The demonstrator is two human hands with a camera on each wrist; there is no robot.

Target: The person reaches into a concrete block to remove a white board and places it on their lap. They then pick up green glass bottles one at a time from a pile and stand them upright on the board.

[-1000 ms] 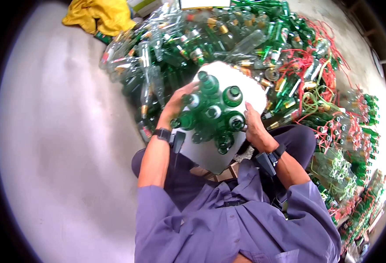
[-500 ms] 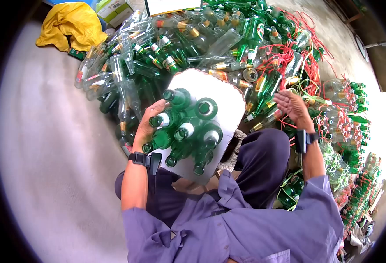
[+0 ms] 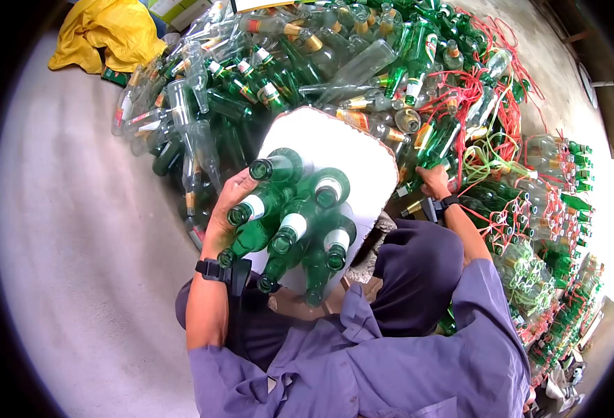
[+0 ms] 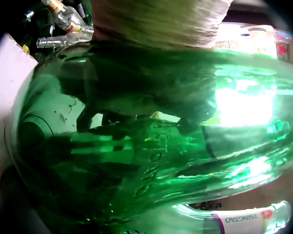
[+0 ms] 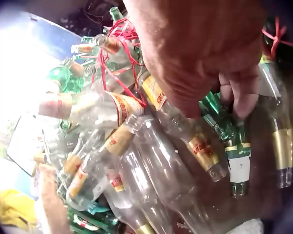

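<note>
Several green bottles [image 3: 296, 223] stand close together, necks toward the head camera, on a white board [image 3: 366, 150] over the lap. My left hand [image 3: 230, 205] rests against their left side; in the left wrist view its palm edge [image 4: 158, 22] touches the near green bottle [image 4: 136, 156]. Over at the right edge of the pile, my right hand [image 3: 435, 182] reaches down among bottles. The right wrist view shows that hand [image 5: 200, 53] with thumb and fingers about a green bottle [image 5: 217, 114]; part of the grip is hidden.
A large pile of clear and green bottles [image 3: 355, 73] lies beyond the board. Red strings [image 3: 460, 94] tangle over its right part. Tied bundles of bottles [image 3: 550, 202] stand farther right. A yellow cloth [image 3: 108, 35] lies at the upper left on the grey floor [image 3: 98, 244].
My right hand has left the standing bottles, swung right with fingers spread, then lowered to a green bottle. My left hand stays against the cluster, whose necks tilt nearer the body.
</note>
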